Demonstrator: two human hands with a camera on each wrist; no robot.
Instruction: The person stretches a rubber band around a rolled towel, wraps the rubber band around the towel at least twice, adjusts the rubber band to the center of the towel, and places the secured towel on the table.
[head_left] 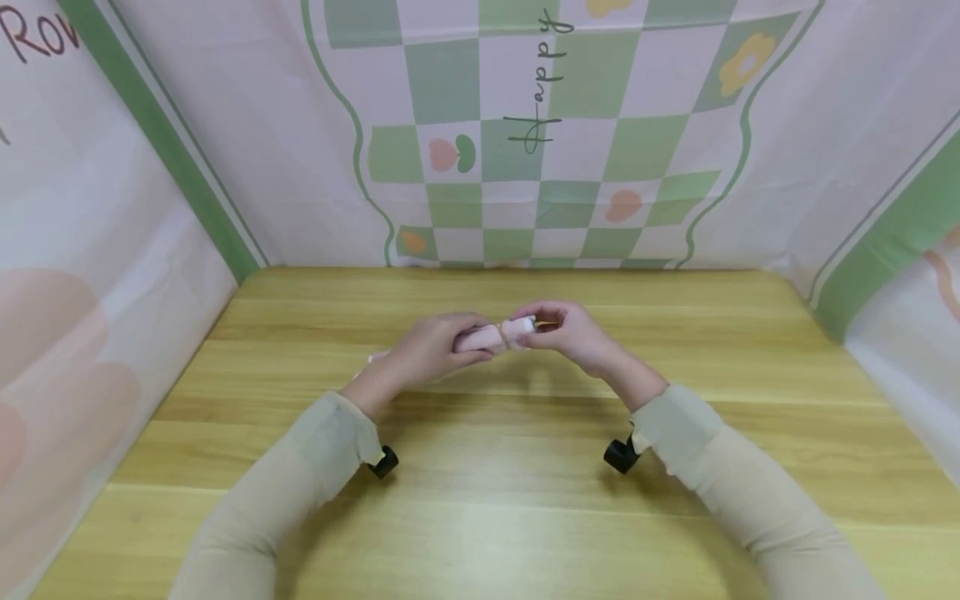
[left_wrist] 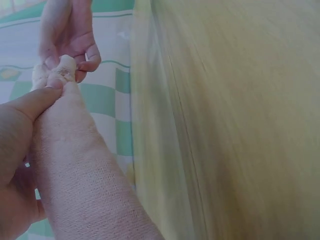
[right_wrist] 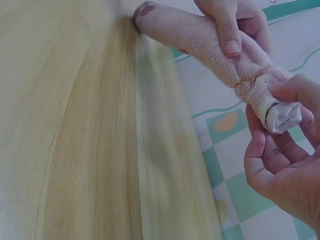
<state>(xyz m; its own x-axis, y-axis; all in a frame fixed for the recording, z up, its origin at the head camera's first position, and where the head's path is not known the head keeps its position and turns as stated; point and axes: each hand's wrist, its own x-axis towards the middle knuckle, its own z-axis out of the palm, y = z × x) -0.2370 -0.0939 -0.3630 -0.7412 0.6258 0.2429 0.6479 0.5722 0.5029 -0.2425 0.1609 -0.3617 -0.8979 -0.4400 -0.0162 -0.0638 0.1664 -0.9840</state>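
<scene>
**Wooden table, printed curtain, and a tied towel between two hands**

A checked green-and-white curtain [head_left: 585, 75] hangs behind a bare-grained wooden table [head_left: 495, 500], with more printed cloth at either side. Above the table's far half, a rolled pink towel [head_left: 477, 340] spans the two hands, with a thin brownish band [right_wrist: 252, 79] cinching it near its white end.

The left hand [head_left: 431, 350] grips the roll, thumb along one side and fingers around the other, just beside the band; this probably keeps the layers from loosening. The right hand [head_left: 570, 337] pinches the short white end past the band between thumb and fingers, seemingly to steady the part the band gathers. Holding both sides of the tie likely leaves the band easy to reach.

In the head view, the left hand and wrist hide much of the roll's length; only a pale bit shows behind the wrist. The right wrist view shows a dark patch at the far tip, too cropped to identify, and I cannot tell whether that tip touches the table. What the band is made of is unclear.
</scene>
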